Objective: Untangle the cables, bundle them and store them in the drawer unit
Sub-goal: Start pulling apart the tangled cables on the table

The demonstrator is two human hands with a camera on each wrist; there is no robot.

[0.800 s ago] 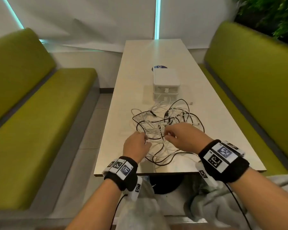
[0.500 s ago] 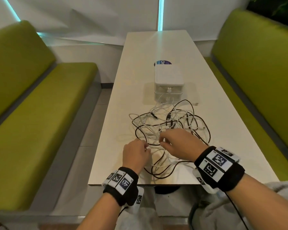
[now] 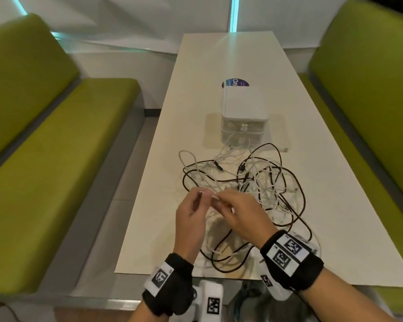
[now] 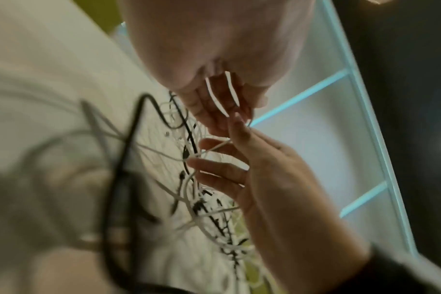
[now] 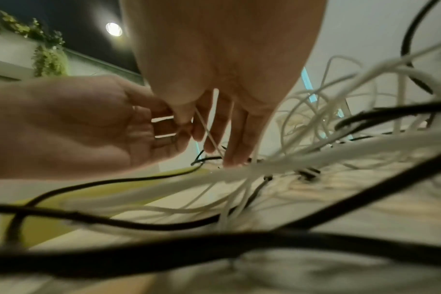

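1. Where the two hands meet above the near part of the table (image 3: 323, 205), the left hand (image 3: 190, 219) pinches a thin white cable (image 3: 211, 195) between thumb and curled fingers, its end held raised off the tabletop.
2. The right hand (image 3: 240, 217) pinches the same white cable just beside the left fingertips; in the left wrist view the strand (image 4: 214, 148) runs across the right hand's fingers (image 4: 214, 165), which are spread and lightly bent.
3. In the right wrist view two short white runs of cable (image 5: 164, 127) lie across the left hand's curled fingers (image 5: 161, 123).
4. From the pinch point the white cable drops into the tangle of cables (image 3: 254, 182), a loose heap of white and dark brown-black strands lying on the table directly beyond and to the right of the hands.
5. Dark loops (image 3: 228, 259) of the tangle reach the near table edge, passing under the right wrist.
6. The drawer unit (image 3: 244, 112), white with translucent drawer fronts, stands upright on the table beyond the tangle; white strands touch its base. Both drawers appear closed.
7. Each wrist carries a black band with printed square markers (image 3: 286, 252).
8. Green benches (image 3: 44, 170) flank the table on both sides.
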